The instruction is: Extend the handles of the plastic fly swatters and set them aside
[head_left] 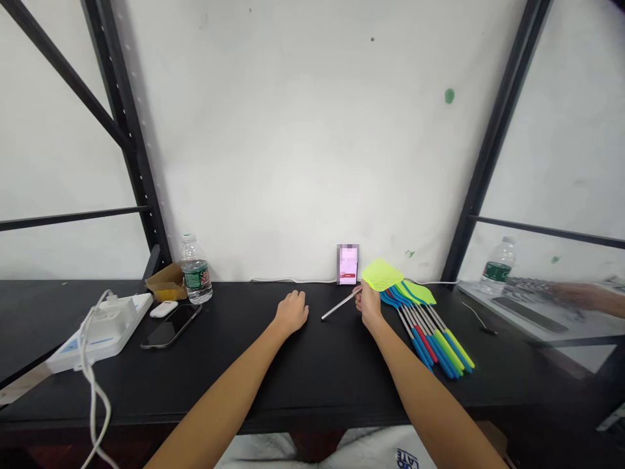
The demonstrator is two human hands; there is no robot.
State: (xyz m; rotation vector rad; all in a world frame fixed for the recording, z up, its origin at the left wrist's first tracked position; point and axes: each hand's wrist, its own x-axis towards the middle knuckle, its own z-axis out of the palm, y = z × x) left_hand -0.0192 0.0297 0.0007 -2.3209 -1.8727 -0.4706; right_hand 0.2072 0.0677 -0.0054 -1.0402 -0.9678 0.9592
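Observation:
My right hand (370, 303) is closed around a fly swatter just below its yellow-green mesh head (381, 275). The swatter's thin metal rod (340, 305) slants down to the left, and its far end shows bare metal. Right beside this hand, a fanned pile of fly swatters (430, 332) lies on the black table. They have metal rods and blue, red and yellow-green handles, with the heads partly overlapping. My left hand (291, 312) rests palm down on the tabletop, its fingers loosely bent and nothing visible in it. The rod's end lies between both hands.
A lit phone (348, 266) leans against the wall. To the left are a water bottle (196, 270), an open cardboard box (166, 283), a white case (163, 309), a dark phone (171, 326) and a power strip (105, 332) with cables. Another bottle (498, 266) stands right.

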